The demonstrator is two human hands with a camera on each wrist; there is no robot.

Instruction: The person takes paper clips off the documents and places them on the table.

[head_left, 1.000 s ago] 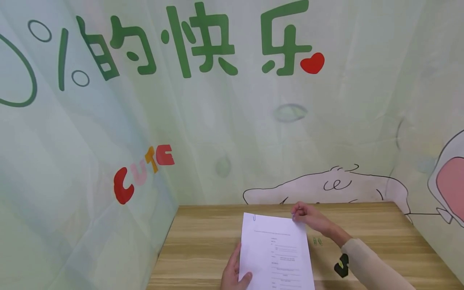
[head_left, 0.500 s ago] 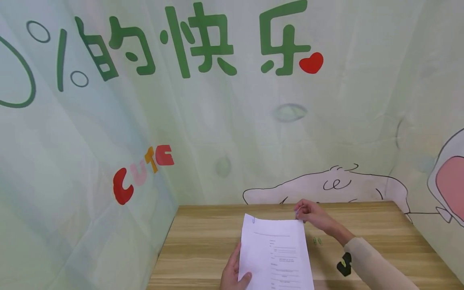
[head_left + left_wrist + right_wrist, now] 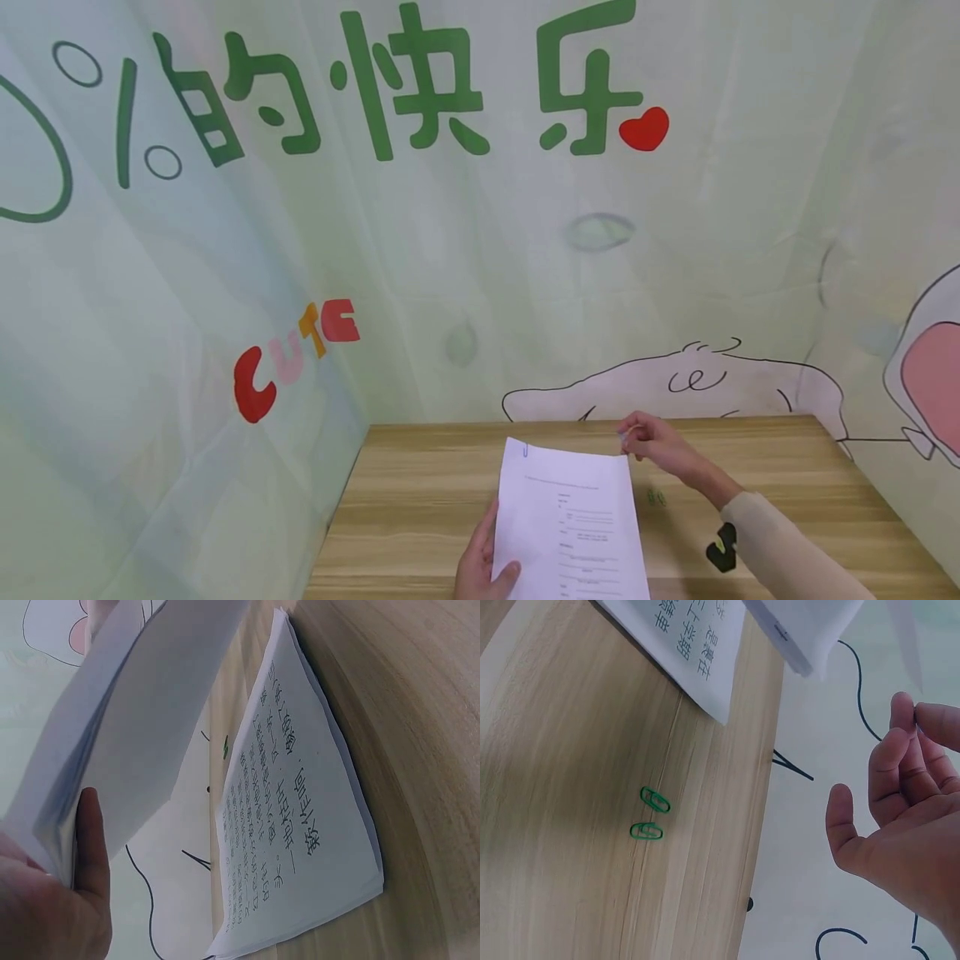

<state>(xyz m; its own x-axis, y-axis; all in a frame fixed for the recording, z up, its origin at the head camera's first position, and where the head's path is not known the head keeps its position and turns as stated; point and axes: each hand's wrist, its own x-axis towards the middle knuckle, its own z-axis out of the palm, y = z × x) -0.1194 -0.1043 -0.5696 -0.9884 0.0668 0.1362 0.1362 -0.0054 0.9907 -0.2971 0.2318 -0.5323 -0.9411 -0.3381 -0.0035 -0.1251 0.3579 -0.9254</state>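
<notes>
My left hand (image 3: 486,568) grips the lower left edge of a white sheaf of printed sheets (image 3: 570,517), thumb on top, and holds it raised off the wooden table (image 3: 420,500). In the left wrist view the raised sheets (image 3: 142,727) hang above a second stack of printed pages (image 3: 292,810) lying flat. A blue paper clip (image 3: 527,451) sits on the sheaf's top left corner. My right hand (image 3: 628,435) hovers just off the top right corner, thumb and forefinger pinched on what looks like a small pale blue clip. Its fingers (image 3: 900,750) are curled in the right wrist view.
Two green paper clips (image 3: 651,816) lie side by side on the table right of the papers, also small in the head view (image 3: 656,498). A printed cloth backdrop (image 3: 480,250) closes in the table at the back and both sides. A black device (image 3: 723,546) sits on my right wrist.
My right hand has drawn back from the sheaf's top right corner, a little up and to the right. The left hand and sheaf have barely moved.
</notes>
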